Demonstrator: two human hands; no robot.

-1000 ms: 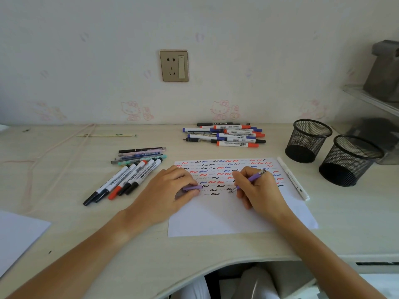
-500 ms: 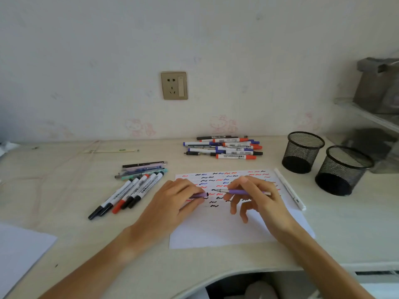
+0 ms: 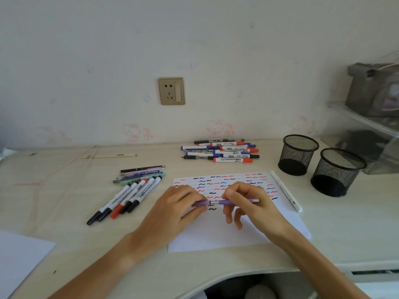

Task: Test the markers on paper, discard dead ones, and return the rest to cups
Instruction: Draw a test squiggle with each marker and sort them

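The left hand (image 3: 172, 209) pinches a slim purple plastic cap (image 3: 199, 203), the right hand (image 3: 250, 203) grips the matching purple pen (image 3: 233, 201). Both are held level, end to end, probably for recapping over the white paper sheet (image 3: 216, 238).

Black wire-mesh cups (image 3: 300, 155), matt white paper (image 3: 226, 236), pale wood-grain desk (image 3: 64, 190).

We see a purple pen (image 3: 228, 202) held level over the scribbled paper (image 3: 237, 234), its cap (image 3: 199, 203) meeting the barrel. Marker piles lie left (image 3: 129, 197) and behind (image 3: 222, 152); two empty black mesh cups (image 3: 319, 162) stand upright right.
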